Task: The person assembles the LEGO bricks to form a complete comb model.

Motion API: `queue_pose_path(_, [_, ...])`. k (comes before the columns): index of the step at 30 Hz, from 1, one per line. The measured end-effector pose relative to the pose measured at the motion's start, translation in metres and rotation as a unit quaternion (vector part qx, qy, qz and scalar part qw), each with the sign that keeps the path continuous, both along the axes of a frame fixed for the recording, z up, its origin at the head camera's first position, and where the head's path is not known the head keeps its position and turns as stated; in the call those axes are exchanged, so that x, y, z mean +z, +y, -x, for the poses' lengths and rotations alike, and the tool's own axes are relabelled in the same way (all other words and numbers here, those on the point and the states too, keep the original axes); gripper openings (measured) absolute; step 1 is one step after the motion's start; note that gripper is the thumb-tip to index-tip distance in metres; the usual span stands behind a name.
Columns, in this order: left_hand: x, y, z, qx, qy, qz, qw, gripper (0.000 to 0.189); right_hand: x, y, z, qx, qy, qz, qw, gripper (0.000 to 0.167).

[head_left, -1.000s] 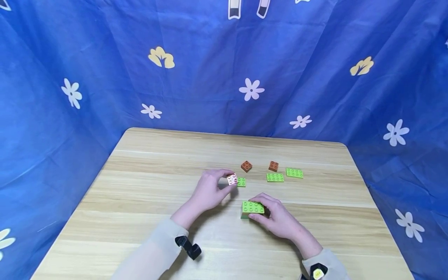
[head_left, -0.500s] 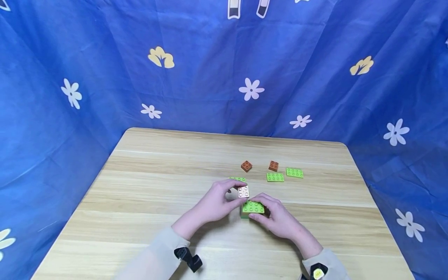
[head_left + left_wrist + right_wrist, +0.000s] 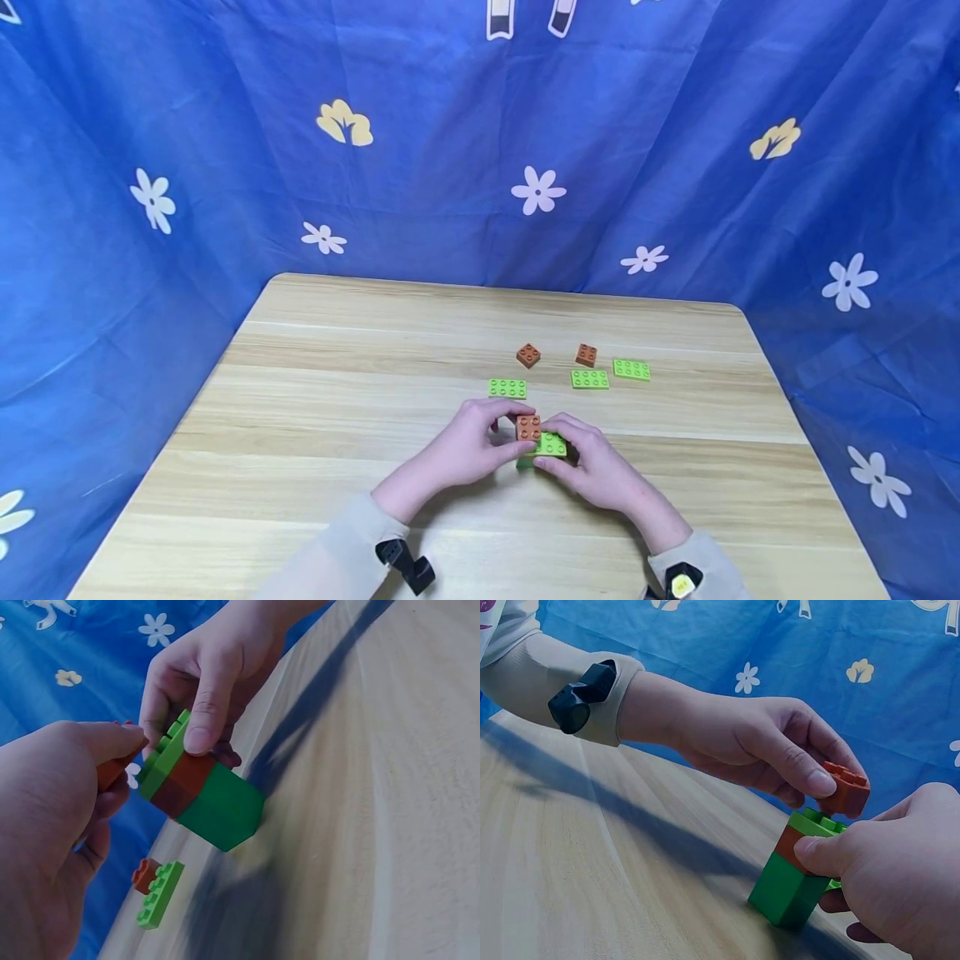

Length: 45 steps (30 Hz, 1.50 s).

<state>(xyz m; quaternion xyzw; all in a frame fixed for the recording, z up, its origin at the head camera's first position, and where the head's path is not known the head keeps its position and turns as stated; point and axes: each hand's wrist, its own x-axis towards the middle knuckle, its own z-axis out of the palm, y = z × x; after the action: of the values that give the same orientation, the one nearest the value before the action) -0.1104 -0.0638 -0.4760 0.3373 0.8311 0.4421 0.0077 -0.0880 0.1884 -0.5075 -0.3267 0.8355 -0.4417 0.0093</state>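
My left hand [image 3: 472,444] pinches a small reddish-brown toy brick [image 3: 528,427] between thumb and fingers, studs up. In the head view it overlaps the left end of a block stack; the right wrist view has the brick [image 3: 845,791] just above the top studs. Thumb and fingers of my right hand [image 3: 597,468] grip the stack near its top. That stack has a dark green block [image 3: 221,810] at the bottom, a reddish-brown layer [image 3: 182,784] in the middle and a light green plate [image 3: 163,766] on top. It stands upright on the table.
Beyond the hands, a light green eight-stud plate [image 3: 507,389] lies on the wooden table [image 3: 315,400]. Two more such plates [image 3: 590,380] and two reddish-brown bricks [image 3: 528,356] lie farther back and right. A blue patterned curtain [image 3: 450,208] hangs behind the table.
My left hand has moved right and toward me with the brown brick, from beside the far plate to over the stack. That plate is now uncovered. My right hand has stayed on the stack.
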Motion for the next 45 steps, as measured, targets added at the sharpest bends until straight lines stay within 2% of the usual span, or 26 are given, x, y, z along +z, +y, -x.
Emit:
queue_pose_path(9, [-0.008,0.001,-0.003,-0.016,-0.004,-0.005,0.9999,0.044,0.001,0.0,0.0,-0.001,-0.01,0.0,1.0,0.039])
queue_pose_path(18, [-0.009,0.001,-0.004,-0.007,-0.004,0.009,0.9999,0.041,0.001,0.0,0.0,-0.005,-0.02,0.001,0.9998,0.037])
queue_pose_path(27, [-0.011,0.002,0.0,-0.027,0.046,0.019,0.9984,0.04,0.0,0.0,0.001,-0.004,-0.02,0.005,0.9998,0.038])
queue_pose_path(35, [-0.002,0.003,0.003,-0.031,0.093,0.059,0.9934,0.041,0.001,0.0,0.001,-0.003,-0.02,0.005,0.9998,0.036])
queue_pose_path(39, [-0.001,0.004,0.004,-0.031,0.083,0.064,0.994,0.042,0.0,0.0,0.001,0.002,-0.014,0.007,0.9999,0.035])
queue_pose_path(45, [-0.006,0.004,0.005,-0.033,0.056,0.044,0.9969,0.042,-0.001,0.0,0.001,0.004,-0.009,0.009,0.9999,0.034])
